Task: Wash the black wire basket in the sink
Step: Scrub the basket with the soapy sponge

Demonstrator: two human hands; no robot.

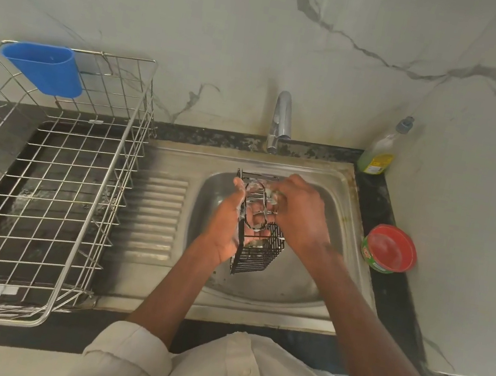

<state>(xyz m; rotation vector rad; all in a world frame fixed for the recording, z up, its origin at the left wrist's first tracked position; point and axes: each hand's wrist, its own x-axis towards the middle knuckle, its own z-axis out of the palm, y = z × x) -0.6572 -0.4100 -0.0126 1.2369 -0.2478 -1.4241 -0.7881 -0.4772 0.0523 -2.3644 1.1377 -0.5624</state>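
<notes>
Two hands hold the black wire basket [258, 245] over the bowl of the steel sink [296, 281], clear of its bottom. The left hand [231, 221] grips the basket from the left side, palm turned toward it, its fingers curled in through the wires and flecked with white suds. The right hand [298, 211] comes from the right and lies over the basket's upper part, its fingers bent onto the sudsy wires; whether it also holds a scrubber there cannot be told. The basket stands on end, its fine mesh part lowest and nearest the person, its open wire part toward the tap [280, 121], which stands at the back rim of the sink. To the left of the bowl lies the ribbed draining board [153, 214], and left of that a large steel wire dish rack [43, 186] sits on the dark surface [387, 286] with a blue plastic holder [43, 68] hung on its far rim. On the right, a bottle of yellow-green liquid [379, 150] stands in the back corner beside the sink, and a round red tub [390, 249] sits on the surface near the bowl's right edge. Rolled cream sleeves [125, 361] show at the bottom.
</notes>
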